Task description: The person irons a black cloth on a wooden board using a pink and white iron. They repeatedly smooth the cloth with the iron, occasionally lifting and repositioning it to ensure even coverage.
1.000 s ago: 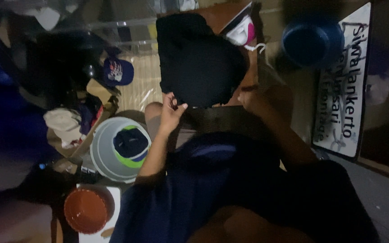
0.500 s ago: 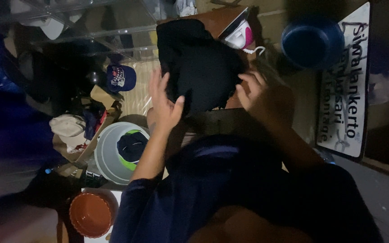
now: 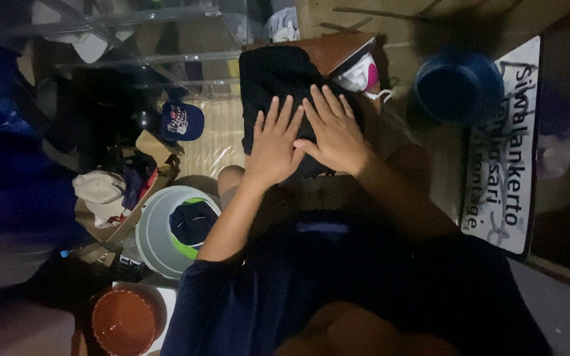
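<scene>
Both hands lay flat on a black cloth [image 3: 278, 72] that sat on a brown worktop [image 3: 338, 49]. The left hand [image 3: 275, 148] pressed palm down with its fingers [image 3: 273, 115] spread and straight, gripping nothing. The right hand [image 3: 334, 132] lay just beside it, its thumb crossing over the left hand's edge, fingers likewise stretched out and holding nothing. The cloth was dark and bunched into a rough block, most of it showing beyond the fingertips; in the dim light I could not tell what kind of garment or fabric it was.

It looked soft and light, with no stiffness to it. Such a thing would probably sag and unfold if lifted by one corner, so a hold at two edges, or a flat hand beneath a fold, would seem to suit it best. It seemed neither fragile nor slippery.

A white and pink item [image 3: 359, 74] lay touching the cloth's right side. A blue bowl [image 3: 460, 86] stood well apart to the right, near a white sign [image 3: 506, 165]. To the left, lower down, were a blue cap [image 3: 181, 122], a white bucket [image 3: 156, 244] with dark fabric inside, and an orange bowl [image 3: 123, 323].
</scene>
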